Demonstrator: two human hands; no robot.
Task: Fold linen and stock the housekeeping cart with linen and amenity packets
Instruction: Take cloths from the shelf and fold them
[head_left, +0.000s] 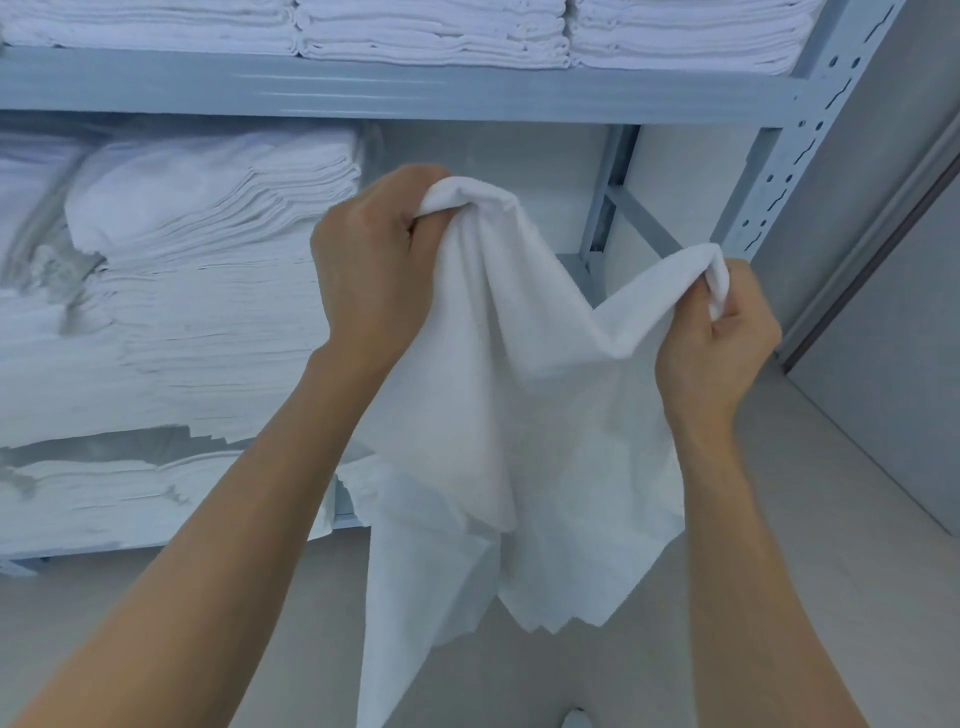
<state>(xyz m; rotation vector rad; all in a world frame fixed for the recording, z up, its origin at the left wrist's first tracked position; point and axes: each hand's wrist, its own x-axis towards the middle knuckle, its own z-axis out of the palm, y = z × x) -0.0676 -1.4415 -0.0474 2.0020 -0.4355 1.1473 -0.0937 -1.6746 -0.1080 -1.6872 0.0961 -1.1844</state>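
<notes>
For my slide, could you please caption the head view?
Both hands, left hand and right hand, grip a white cloth before stocked shelves.

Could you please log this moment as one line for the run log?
left hand: grips white cloth towel | right hand: pinches other edge | towel: hanging unfolded | behind: grey metal shelf

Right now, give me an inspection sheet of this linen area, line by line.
Surface: pale floor, no table seen.
Job's things: white cloth held up unfolded, hanging loose; no cart seen.
Clutter: nothing seen.
Hands: left hand and right hand each grip a bunched top edge, fingers curled.
Cables: nothing seen.
Surroundings: grey metal shelf rack with folded linen stacks; grey wall on the right.
</notes>
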